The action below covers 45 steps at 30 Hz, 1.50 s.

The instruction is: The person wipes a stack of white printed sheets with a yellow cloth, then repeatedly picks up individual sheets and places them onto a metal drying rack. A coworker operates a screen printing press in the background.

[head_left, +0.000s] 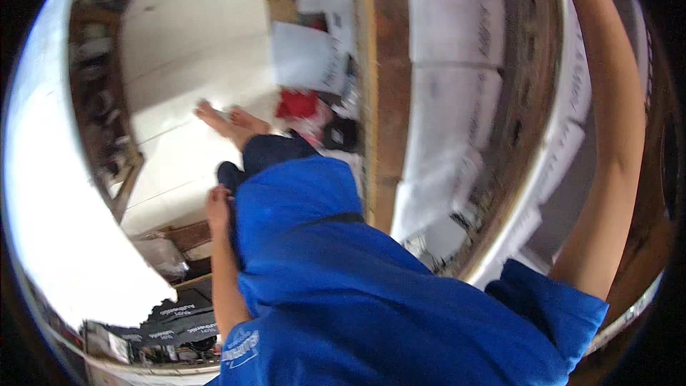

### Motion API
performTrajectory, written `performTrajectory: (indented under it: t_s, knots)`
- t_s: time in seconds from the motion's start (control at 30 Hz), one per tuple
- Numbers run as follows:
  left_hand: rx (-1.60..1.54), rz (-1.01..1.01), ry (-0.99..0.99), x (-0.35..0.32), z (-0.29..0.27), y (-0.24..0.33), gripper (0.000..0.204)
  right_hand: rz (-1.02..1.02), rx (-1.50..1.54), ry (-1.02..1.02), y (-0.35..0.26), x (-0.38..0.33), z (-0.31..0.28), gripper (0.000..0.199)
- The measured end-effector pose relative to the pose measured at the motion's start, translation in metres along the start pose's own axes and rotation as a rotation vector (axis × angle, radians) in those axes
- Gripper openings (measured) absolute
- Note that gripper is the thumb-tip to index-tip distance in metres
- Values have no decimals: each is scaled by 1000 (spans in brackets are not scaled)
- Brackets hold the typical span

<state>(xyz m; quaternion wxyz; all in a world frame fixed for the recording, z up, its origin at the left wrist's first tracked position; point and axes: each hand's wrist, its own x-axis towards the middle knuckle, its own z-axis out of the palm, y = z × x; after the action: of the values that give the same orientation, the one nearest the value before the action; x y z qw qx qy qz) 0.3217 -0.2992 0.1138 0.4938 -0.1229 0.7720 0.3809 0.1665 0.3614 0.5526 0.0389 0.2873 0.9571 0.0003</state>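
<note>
At the far left, dark flat packets [175, 322] lie stacked low beside the white tiled floor [186, 36]. Next comes the person's left hand [218, 204], hanging at the hip against the dark trousers [268, 151]. It holds nothing that can be seen, and blur hides whether its grip is spread or curled. Bare feet [230, 120] stand on the floor just beyond, with a red bundle [296, 104] and loose white sheets [304, 57] near them.

Right of the blue shirt [343, 279] runs a wooden shelf frame [382, 100], and behind it sit the white packs [443, 86], stacked in flat, pale, paper-like bundles with dark edges, row upon row along the shelf. A few at the lower end look slumped and uneven.

Furthest right, the right forearm [614, 136] stretches up along the shelf and leaves the picture at the top. The right hand is out of sight, so its grip cannot be told.

A high reach like this likely goes best with both feet flat and the body close to the shelf. The loose, slumping packs probably want support from underneath, not a tug at one corner.
</note>
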Motion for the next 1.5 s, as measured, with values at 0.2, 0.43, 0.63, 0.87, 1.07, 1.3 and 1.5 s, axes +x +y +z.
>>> performTrajectory:
  t_s: [0.2,0.43,0.63,0.87,1.07,1.3,1.5]
  knots:
    - [-244,86,177,-12,-3,7,31,-271,-302,320,60,16,33,39]
    - [-400,48,370,-57,-18,33,29,-142,-233,303,32,-2,14,38]
    - [-559,-36,543,-57,-1,-12,25,-89,-166,348,17,-9,8,45]
    - [-591,-136,611,-58,10,-23,26,-93,-129,339,12,-18,2,38]
    - [-623,-45,650,-71,0,8,28,-99,-89,384,23,-16,12,32]
    - [-674,-64,624,-63,8,-9,29,-74,-63,357,19,-17,8,32]
    - [-408,49,478,-86,-3,6,42,-62,-114,327,17,-17,8,29]
